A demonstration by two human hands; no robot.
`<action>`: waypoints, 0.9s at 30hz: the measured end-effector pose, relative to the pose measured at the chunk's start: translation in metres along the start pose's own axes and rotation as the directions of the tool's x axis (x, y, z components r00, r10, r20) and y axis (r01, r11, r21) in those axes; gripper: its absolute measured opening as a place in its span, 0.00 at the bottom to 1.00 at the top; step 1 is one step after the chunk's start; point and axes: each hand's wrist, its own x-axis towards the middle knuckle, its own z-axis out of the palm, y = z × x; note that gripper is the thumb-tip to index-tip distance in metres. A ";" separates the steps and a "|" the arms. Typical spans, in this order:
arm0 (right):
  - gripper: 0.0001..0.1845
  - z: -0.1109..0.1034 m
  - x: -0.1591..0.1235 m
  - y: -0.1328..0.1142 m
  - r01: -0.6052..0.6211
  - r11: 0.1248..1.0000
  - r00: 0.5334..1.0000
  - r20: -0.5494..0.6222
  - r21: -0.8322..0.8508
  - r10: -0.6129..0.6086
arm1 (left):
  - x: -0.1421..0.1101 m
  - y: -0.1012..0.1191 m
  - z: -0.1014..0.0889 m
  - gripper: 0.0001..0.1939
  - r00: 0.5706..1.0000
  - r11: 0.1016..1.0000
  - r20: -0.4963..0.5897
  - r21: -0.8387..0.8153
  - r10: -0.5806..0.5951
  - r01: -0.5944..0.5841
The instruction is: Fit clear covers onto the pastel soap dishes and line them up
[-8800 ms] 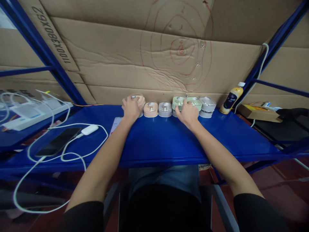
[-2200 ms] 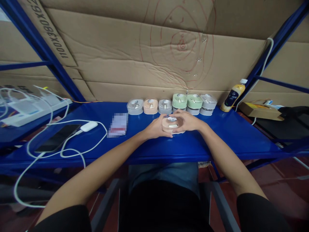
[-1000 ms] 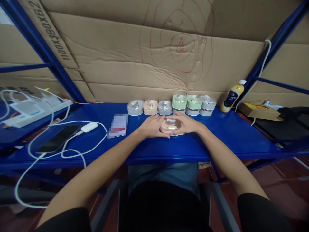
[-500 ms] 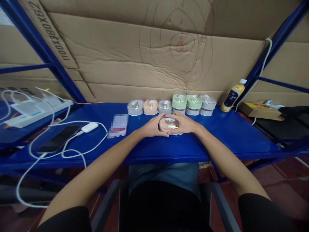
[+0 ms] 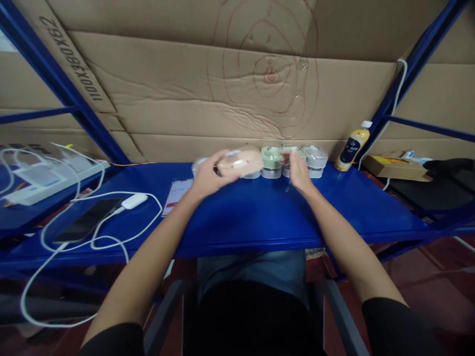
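My left hand (image 5: 211, 177) grips a pinkish rounded plastic box (image 5: 248, 164) by its left side. The box is raised off the table, tilted and a little blurred. It hides part of the row of similar boxes behind it. My right hand (image 5: 299, 170) is away from the held box, with its fingers raised and apart, in front of a green box (image 5: 296, 153). I cannot tell whether it touches that box. Left of it stands another green box (image 5: 271, 157), on top of a grey one. A grey stack (image 5: 315, 159) ends the row on the right.
A lit phone (image 5: 176, 195) lies left of the held box. Farther left are a dark phone (image 5: 88, 220), a white charger (image 5: 134, 200) with looped cables, and a power strip (image 5: 55, 180). A juice bottle (image 5: 351, 148) stands at right, by an open carton (image 5: 395, 168). Cardboard (image 5: 166, 99) backs the blue table (image 5: 237, 222).
Both hands held the pinkish box over the front of the table. Now my left hand has raised it up and to the left, while my right hand has let go and moved right.
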 end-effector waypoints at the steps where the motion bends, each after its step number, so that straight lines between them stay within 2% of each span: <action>1: 0.48 -0.006 0.004 0.001 -0.005 1.000 0.997 -0.079 0.013 0.006 | 0.008 0.000 -0.002 0.43 0.992 0.997 -0.111 0.039 -0.055 0.060; 3: 0.47 -0.015 0.009 0.004 -0.032 0.999 0.975 -0.219 0.037 0.039 | 0.026 0.003 0.004 0.41 0.966 0.982 -0.230 0.114 -0.121 0.150; 6: 0.46 -0.019 0.012 0.006 -0.078 0.995 0.941 -0.324 0.066 0.095 | 0.051 0.011 0.032 0.40 0.943 0.951 -0.258 0.171 -0.210 0.259; 9: 0.45 -0.017 0.011 0.005 -0.088 0.992 0.938 -0.329 0.090 0.113 | 0.067 0.021 0.069 0.44 0.931 0.902 -0.201 0.254 -0.304 0.349; 12: 0.46 -0.015 0.009 0.003 -0.084 0.994 0.947 -0.306 0.068 0.101 | 0.073 0.030 0.099 0.49 0.919 0.868 -0.177 0.303 -0.353 0.393; 16: 0.47 -0.015 0.009 0.002 -0.074 0.996 0.959 -0.272 0.041 0.083 | 0.071 0.038 0.121 0.51 0.924 0.878 -0.164 0.292 -0.345 0.380; 19: 0.46 -0.014 0.009 0.002 -0.064 0.997 0.960 -0.269 0.042 0.073 | 0.068 0.044 0.121 0.51 0.931 0.884 -0.130 0.292 -0.340 0.364; 22: 0.46 -0.014 0.008 0.001 -0.071 0.996 0.960 -0.267 0.052 0.083 | 0.067 0.041 0.108 0.49 0.936 0.884 -0.109 0.309 -0.333 0.351; 27: 0.46 -0.013 0.007 -0.002 -0.076 0.996 0.966 -0.244 0.042 0.083 | 0.065 0.009 0.074 0.35 0.967 0.901 -0.108 0.351 -0.232 0.255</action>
